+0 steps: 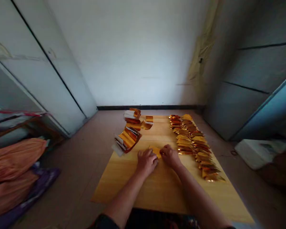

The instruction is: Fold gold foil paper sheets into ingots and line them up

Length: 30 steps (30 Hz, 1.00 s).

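A small piece of gold foil paper (155, 150) lies on the wooden board, partly folded by the look of it, between my two hands. My left hand (147, 162) rests on its left side with curled fingers, holding it against the board. At its right edge, my right hand (169, 156) pinches the paper between closed fingers. Beyond my left hand are loose stacks of gold foil sheets (128, 137), some curled and showing pale backs. To the right stand two long rows of folded gold foil pieces (184, 140), packed tightly together.
The wooden board (116, 181) lies low over the floor, close to a white wall (138, 63). Pale cabinets (54, 63) stand at the left, near orange cloth (16, 159). A white box (257, 154) sits on the floor at the right.
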Each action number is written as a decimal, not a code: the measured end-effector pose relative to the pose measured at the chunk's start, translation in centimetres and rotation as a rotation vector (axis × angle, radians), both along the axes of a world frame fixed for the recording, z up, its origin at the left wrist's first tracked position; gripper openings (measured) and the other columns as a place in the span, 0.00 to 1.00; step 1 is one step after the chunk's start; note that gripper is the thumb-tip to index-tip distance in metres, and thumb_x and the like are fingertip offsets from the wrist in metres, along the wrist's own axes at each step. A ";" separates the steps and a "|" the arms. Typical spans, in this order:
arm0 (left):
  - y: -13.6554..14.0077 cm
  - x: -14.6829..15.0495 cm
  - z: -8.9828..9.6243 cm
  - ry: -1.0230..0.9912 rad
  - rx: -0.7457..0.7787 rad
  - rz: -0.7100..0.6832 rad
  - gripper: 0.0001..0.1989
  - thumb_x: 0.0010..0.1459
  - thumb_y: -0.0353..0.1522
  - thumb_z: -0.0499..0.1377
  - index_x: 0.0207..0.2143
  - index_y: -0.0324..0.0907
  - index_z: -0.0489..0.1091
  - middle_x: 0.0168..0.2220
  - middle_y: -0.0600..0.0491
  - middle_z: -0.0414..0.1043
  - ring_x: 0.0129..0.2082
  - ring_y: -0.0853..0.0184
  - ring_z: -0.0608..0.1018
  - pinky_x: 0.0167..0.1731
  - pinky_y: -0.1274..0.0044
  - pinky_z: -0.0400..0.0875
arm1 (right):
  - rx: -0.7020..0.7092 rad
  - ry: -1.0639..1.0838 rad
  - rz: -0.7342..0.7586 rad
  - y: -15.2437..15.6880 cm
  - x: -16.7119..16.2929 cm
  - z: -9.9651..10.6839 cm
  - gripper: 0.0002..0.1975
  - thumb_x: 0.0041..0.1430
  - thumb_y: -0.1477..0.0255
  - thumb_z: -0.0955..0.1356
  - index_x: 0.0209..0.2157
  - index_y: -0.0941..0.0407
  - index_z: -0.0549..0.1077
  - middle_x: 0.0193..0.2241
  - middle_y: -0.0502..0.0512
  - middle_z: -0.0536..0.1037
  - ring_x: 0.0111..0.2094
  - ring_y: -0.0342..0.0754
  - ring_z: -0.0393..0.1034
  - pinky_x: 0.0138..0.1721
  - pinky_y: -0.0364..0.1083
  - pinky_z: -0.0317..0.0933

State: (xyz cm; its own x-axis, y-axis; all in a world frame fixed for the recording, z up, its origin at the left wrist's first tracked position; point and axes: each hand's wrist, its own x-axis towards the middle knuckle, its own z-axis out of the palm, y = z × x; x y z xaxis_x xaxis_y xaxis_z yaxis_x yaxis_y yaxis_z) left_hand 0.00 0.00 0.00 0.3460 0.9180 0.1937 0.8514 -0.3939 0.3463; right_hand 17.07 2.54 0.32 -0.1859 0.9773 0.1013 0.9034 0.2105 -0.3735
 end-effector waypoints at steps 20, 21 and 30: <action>2.0 -0.3 -0.9 0.026 0.167 -0.056 0.09 0.56 0.26 0.55 0.30 0.44 0.73 0.32 0.51 0.71 0.39 0.63 0.69 0.37 0.71 0.60 | 0.078 -0.081 0.157 -2.5 -1.0 1.2 0.09 0.59 0.73 0.63 0.32 0.52 0.76 0.42 0.53 0.74 0.44 0.48 0.63 0.39 0.45 0.52; 1.8 -0.4 -0.8 0.041 0.169 -0.071 0.09 0.57 0.26 0.54 0.31 0.44 0.73 0.33 0.50 0.71 0.39 0.63 0.69 0.37 0.71 0.60 | 0.084 -0.076 0.170 -2.4 -0.9 1.2 0.09 0.60 0.73 0.63 0.32 0.52 0.76 0.42 0.53 0.74 0.44 0.48 0.63 0.39 0.45 0.52; -0.9 -1.0 0.7 0.102 0.166 -0.075 0.14 0.55 0.37 0.58 0.45 0.48 0.69 0.44 0.50 0.72 0.44 0.61 0.69 0.41 0.67 0.57 | 0.056 -0.063 0.364 -1.5 0.7 1.7 0.10 0.59 0.74 0.63 0.35 0.50 0.76 0.42 0.51 0.75 0.42 0.47 0.64 0.39 0.44 0.52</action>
